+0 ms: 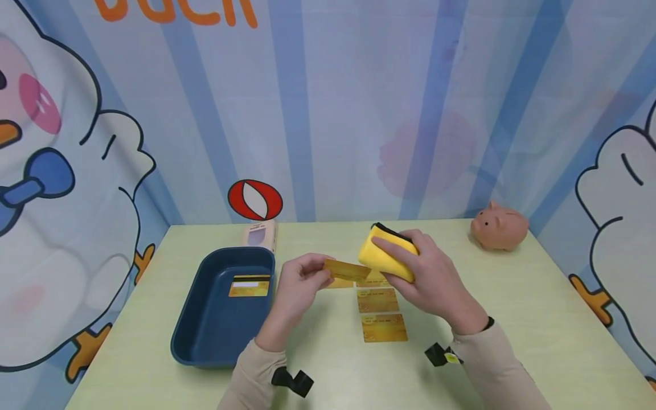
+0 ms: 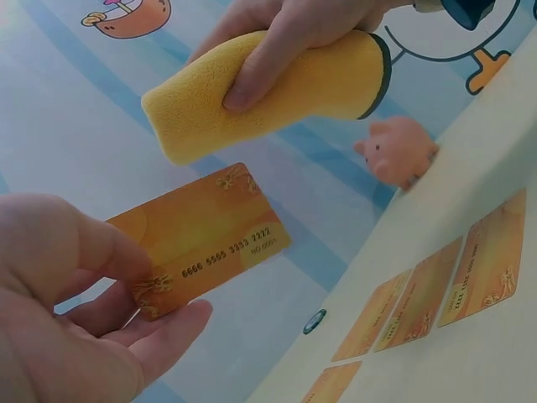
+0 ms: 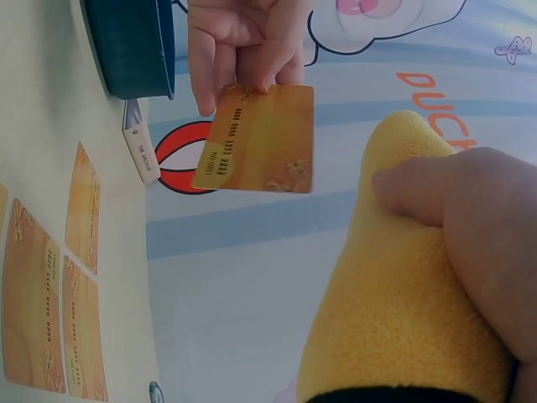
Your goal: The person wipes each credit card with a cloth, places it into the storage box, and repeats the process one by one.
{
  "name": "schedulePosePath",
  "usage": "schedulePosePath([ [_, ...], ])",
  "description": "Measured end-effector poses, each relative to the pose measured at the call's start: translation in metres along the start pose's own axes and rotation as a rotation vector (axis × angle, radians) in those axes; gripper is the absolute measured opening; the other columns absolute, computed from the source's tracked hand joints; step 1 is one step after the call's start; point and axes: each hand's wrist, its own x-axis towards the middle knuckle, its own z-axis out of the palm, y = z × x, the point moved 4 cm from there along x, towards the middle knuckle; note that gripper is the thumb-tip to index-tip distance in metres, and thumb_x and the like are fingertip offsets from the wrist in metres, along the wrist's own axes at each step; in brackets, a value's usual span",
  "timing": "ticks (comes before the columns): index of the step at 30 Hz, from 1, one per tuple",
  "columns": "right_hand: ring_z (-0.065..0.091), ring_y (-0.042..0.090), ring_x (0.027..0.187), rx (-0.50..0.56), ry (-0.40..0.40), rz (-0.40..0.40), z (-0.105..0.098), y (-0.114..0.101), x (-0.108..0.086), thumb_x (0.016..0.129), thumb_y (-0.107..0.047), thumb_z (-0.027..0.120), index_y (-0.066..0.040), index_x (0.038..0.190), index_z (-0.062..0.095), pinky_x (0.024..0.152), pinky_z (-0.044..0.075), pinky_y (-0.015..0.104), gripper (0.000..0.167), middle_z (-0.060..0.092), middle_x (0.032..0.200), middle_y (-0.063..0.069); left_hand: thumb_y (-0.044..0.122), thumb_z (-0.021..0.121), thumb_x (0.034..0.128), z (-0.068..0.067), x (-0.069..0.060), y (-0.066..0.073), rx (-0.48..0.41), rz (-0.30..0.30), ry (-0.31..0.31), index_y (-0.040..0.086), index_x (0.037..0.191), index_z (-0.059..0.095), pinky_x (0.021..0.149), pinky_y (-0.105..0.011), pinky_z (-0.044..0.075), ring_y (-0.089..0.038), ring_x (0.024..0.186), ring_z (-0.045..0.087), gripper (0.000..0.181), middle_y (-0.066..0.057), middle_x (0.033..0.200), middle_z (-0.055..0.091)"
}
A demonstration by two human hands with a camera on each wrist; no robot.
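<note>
A gold bank card (image 2: 210,239) is pinched at one end between the thumb and fingers of my left hand (image 1: 303,279), held up above the table. Its printed number faces the left wrist camera. My right hand (image 1: 430,276) grips a folded yellow cloth (image 1: 385,253) with a dark edge, close beside the card's free end. In both wrist views a gap shows between cloth and card. Beneath the hands, several more gold cards (image 1: 384,328) lie on the table, partly hidden at the back by the held card and the cloth.
Left of the hands stands a blue tray (image 1: 205,336) with one gold card (image 1: 249,289) in it, stripe side up. Behind the tray is a small pale box (image 1: 261,234). A pink piggy bank (image 1: 499,226) sits at the back right, before a printed curtain (image 1: 343,114).
</note>
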Motion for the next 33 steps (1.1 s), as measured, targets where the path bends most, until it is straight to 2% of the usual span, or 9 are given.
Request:
schedulePosePath([
  [7,0.060,0.031,0.096,-0.001,0.003,-0.001,-0.0008,-0.0005,-0.0001,0.089,-0.024,0.083,-0.027,0.146,0.063,0.066,0.056,0.044,0.061,0.058,0.125,0.021,-0.005,0.067,0.0976,0.0004,0.0009,-0.0006,0.025,0.020,0.035,-0.002,0.112,0.078,0.088,-0.028,0.062,-0.023,0.100,0.071,0.018,-0.016,0.112,0.074],
  [12,0.060,0.031,0.097,0.004,0.006,-0.001,-0.0021,-0.0014,0.0000,0.089,-0.024,0.083,-0.027,0.146,0.063,0.066,0.056,0.044,0.061,0.058,0.125,0.022,-0.003,0.069,0.0979,0.0010,0.0008,-0.0017,0.002,0.036,0.020,-0.003,0.113,0.077,0.088,-0.025,0.061,-0.030,0.105,0.072,0.018,-0.017,0.117,0.074],
  [20,0.059,0.031,0.097,0.000,0.012,-0.007,-0.0034,-0.0027,0.0005,0.088,-0.024,0.083,-0.026,0.145,0.064,0.066,0.056,0.044,0.060,0.058,0.125,0.022,-0.005,0.066,0.0983,0.0021,0.0012,-0.0027,-0.029,0.027,-0.013,-0.005,0.111,0.075,0.095,-0.031,0.060,-0.036,0.117,0.069,0.016,-0.019,0.132,0.068],
  [26,0.059,0.031,0.096,-0.002,0.011,-0.009,-0.0035,-0.0028,0.0004,0.088,-0.024,0.083,-0.026,0.146,0.064,0.066,0.056,0.044,0.061,0.058,0.126,0.022,-0.006,0.064,0.0996,0.0047,0.0014,-0.0033,-0.098,-0.004,-0.047,-0.008,0.116,0.072,0.093,-0.040,0.062,-0.030,0.110,0.073,0.019,-0.021,0.132,0.065],
  [33,0.060,0.031,0.096,-0.001,0.001,-0.004,-0.0027,-0.0027,0.0005,0.088,-0.025,0.084,-0.027,0.146,0.063,0.067,0.056,0.045,0.061,0.058,0.125,0.022,-0.005,0.065,0.0996,0.0058,0.0010,-0.0034,-0.120,-0.048,-0.067,-0.003,0.118,0.074,0.087,-0.036,0.064,-0.023,0.101,0.075,0.020,-0.023,0.124,0.069],
])
